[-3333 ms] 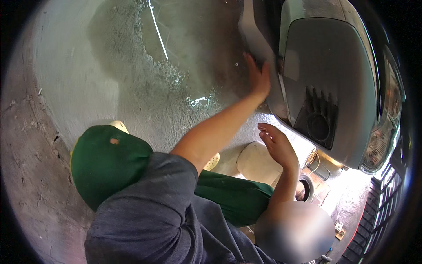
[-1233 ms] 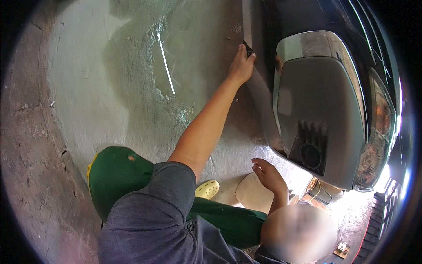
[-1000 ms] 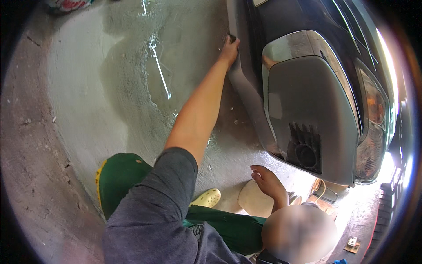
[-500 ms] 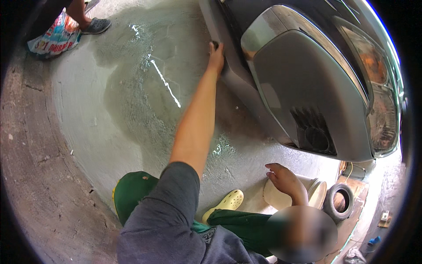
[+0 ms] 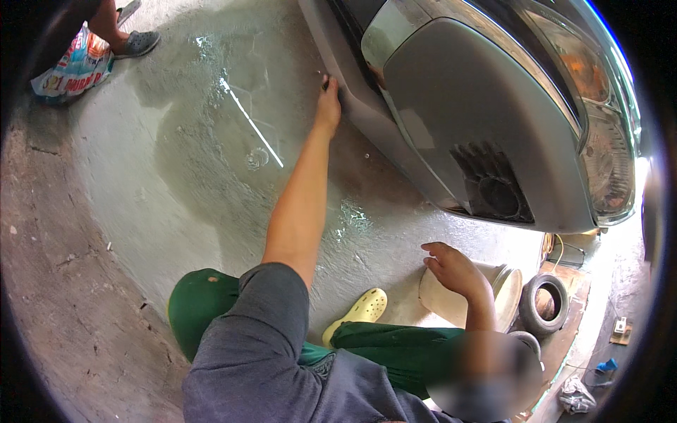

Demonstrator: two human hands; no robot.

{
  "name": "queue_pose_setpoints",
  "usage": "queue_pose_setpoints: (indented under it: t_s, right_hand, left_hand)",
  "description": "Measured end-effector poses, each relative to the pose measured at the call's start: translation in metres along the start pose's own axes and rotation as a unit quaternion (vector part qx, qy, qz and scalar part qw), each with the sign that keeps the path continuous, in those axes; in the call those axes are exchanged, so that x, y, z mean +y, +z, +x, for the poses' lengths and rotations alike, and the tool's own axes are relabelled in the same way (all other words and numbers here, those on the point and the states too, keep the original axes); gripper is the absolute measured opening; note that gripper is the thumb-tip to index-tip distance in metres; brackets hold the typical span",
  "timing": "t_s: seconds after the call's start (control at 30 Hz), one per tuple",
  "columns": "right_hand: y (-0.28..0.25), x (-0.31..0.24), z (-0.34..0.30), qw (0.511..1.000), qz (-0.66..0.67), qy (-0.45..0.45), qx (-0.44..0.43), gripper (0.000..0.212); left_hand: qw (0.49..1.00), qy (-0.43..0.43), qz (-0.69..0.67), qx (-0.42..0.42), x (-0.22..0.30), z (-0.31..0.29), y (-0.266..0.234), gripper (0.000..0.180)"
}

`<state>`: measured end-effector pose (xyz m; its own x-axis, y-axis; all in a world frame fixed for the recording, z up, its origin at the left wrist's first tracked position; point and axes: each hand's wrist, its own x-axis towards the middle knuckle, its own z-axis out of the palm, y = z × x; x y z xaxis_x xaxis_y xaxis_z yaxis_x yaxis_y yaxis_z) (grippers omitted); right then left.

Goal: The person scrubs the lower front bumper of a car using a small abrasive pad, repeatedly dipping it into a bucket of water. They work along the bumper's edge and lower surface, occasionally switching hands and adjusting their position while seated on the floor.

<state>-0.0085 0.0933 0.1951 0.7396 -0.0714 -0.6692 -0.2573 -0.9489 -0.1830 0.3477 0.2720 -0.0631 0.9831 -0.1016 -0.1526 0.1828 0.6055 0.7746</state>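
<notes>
My left hand [image 5: 328,106] reaches out to the lower edge of a dark grey car bumper [image 5: 451,120]. Its fingers are curled around a small dark thing [image 5: 325,83], mostly hidden by the hand, whose kind I cannot make out. Above the pale bucket [image 5: 451,299] hovers my right hand [image 5: 455,268], open and holding nothing, its fingers stretched towards the bumper's near end. A black fog lamp recess [image 5: 493,187] sits low in the bumper, and the headlight [image 5: 606,162] is at its right.
Wet concrete floor [image 5: 211,141] with a shiny puddle lies under the bumper. At the upper left, another person's foot in a grey clog [image 5: 137,44] is beside a printed plastic bag [image 5: 74,70]. A small tyre [image 5: 543,303] stands right of the bucket. My yellow clog [image 5: 367,307] rests near the bucket.
The view has shifted, so the bumper and both hands appear slightly further left and up. My left hand stays near the bumper's lower edge. A ring of ripples shows in the puddle.
</notes>
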Motion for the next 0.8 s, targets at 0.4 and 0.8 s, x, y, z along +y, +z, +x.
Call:
queue_pose_setpoints:
  t_s: [0.4, 0.8]
  right_hand:
    - [-0.007, -0.028, 0.035, 0.996, -0.027, -0.084, 0.017, 0.04]
    - [0.005, -0.011, 0.014, 0.999, 0.008, -0.045, 0.002, 0.04]
  left_hand:
    - [0.984, 0.04, 0.078, 0.155, -0.053, -0.135, 0.106, 0.082]
    - [0.93, 0.124, 0.302, 0.17, -0.085, -0.143, 0.135, 0.079]
